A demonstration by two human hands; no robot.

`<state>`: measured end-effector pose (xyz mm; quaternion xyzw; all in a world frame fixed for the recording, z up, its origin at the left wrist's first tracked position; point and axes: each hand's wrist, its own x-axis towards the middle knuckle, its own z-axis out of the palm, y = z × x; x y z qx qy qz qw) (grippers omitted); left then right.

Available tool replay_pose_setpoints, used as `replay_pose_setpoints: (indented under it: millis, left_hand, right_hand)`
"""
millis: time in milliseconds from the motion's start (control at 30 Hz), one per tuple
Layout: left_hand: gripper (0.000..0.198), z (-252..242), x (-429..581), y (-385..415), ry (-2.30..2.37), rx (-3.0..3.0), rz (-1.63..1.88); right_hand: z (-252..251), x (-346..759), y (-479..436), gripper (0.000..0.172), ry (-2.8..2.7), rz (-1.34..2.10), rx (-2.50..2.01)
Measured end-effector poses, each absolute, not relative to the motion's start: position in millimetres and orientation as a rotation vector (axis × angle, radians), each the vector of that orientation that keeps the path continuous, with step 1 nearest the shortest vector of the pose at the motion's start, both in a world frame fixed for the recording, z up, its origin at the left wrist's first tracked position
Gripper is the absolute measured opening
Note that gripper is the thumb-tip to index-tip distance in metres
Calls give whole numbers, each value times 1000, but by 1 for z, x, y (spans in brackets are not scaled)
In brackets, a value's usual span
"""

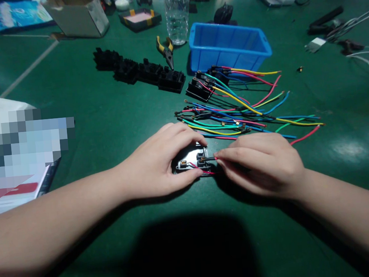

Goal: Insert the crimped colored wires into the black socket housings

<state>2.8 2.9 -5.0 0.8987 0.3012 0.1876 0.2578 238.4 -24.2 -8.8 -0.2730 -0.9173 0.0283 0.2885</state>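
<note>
My left hand [170, 161] is wrapped round a small black socket module [191, 157] on the green table, thumb along its near edge and fingers over the far side. Brass-coloured contacts and a thin red wire show on its upturned face. At its right side, my right hand [260, 162] pinches a wire with a dark sleeve [210, 158] between thumb and forefinger. The sleeve's tip meets a terminal on the module; how deep it sits I cannot tell. Most of the wire is hidden behind the fingers.
Beyond my hands lie loose coloured wires [234, 119] and wired black modules [199, 89]. Farther back are a row of black modules [146, 70], pliers [165, 51], a blue bin [229, 44], a clear bottle [177, 18] and a cardboard box [80, 18]. Cables [343, 34] lie at right.
</note>
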Motion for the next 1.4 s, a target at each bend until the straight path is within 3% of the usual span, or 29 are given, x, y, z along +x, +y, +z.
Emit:
replay_pose_setpoints:
  millis: [1000, 1400]
  left_hand:
    - [34, -5, 3, 3, 821, 2451, 485]
    - [32, -5, 2, 3, 821, 2457, 480]
  right_hand:
    - [-11, 240, -23, 8, -2542, 119, -740]
    - [-4, 237, -22, 24, -2585, 35, -738]
